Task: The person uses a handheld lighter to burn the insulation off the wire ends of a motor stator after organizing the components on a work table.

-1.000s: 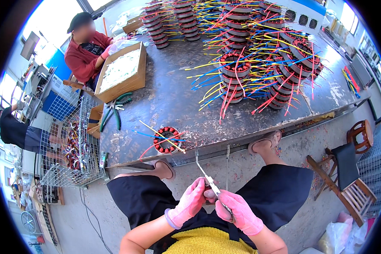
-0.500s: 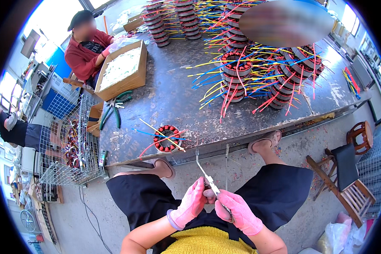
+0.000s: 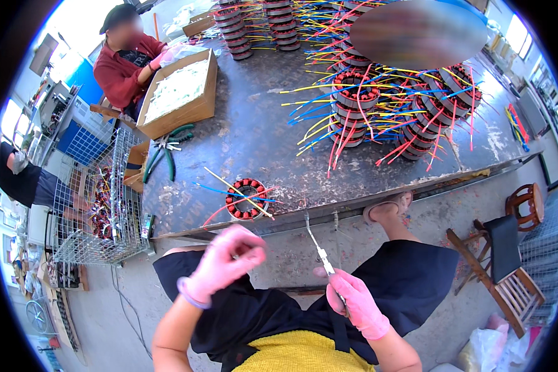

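My right hand [image 3: 358,301], in a pink glove, is closed round a slim hand tool [image 3: 324,260]. The tool has a white section and a thin, bent metal end pointing up toward the table edge; its exact kind is unclear. Apart from it, my pink-gloved left hand [image 3: 229,257] hovers over my lap, just short of the table. Its fingers are loosely bent with a gap to the thumb, and nothing shows in them. Beyond that hand, a single motor stator [image 3: 246,199] with red windings lies near the table edge, its yellow, blue and red leads spread out.
Stacked stators [image 3: 353,111] with long coloured leads fill the table's right and back. Green-handled pliers [image 3: 161,155] lie beside a cardboard box [image 3: 180,115] of white pieces. A co-worker [image 3: 127,68] sits far left. A wire basket [image 3: 99,242] stands left; a wooden chair [image 3: 502,266] stands right.
My left hand has moved away from the tool, left and up toward the single stator. My right hand keeps the tool, shifted slightly right. The view has shifted a little.
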`<state>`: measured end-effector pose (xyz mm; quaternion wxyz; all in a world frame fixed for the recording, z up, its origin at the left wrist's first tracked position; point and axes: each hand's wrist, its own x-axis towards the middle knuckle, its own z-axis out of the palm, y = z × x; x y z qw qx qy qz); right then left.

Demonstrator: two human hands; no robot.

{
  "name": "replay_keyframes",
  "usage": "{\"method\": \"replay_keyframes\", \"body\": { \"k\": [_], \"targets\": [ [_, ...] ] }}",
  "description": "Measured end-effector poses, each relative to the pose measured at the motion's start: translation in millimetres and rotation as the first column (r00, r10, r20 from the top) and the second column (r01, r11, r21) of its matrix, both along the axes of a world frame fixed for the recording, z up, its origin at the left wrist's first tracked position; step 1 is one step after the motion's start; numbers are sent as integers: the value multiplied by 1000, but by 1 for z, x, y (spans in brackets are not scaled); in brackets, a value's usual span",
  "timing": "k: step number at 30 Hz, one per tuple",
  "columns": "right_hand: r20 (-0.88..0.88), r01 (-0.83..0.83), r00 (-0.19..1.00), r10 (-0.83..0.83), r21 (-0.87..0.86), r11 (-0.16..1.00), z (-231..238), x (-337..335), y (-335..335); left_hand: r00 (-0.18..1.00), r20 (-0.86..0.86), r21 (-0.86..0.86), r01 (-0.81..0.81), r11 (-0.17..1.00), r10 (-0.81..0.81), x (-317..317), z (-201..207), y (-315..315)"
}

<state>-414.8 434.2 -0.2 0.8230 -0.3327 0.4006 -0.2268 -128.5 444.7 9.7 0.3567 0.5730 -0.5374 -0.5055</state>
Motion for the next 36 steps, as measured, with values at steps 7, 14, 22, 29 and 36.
{"method": "replay_keyframes", "body": {
  "k": [7, 14, 22, 29, 36],
  "targets": [
    [-32, -43, 999, 43, -17, 999, -12, 5, -1, 535, 839, -356, 401, 844, 100, 55, 17, -55],
    [-103, -69, 993, 66, -28, 997, -3, 8, -9, 546, 838, -298, 427, 854, 20, 52, -2, -75],
    [-106, -91, 991, 84, -55, 994, 3, 20, -6, 591, 804, -366, 409, 836, 62, 54, -8, -78],
    [-137, -74, 988, 65, -66, 995, -4, 18, 0, 631, 771, -392, 361, 846, 88, 53, -15, -75],
    [-145, -67, 988, 62, -32, 997, -6, 19, 6, 638, 767, -374, 363, 853, 65, 58, -16, -73]
  ]
}}
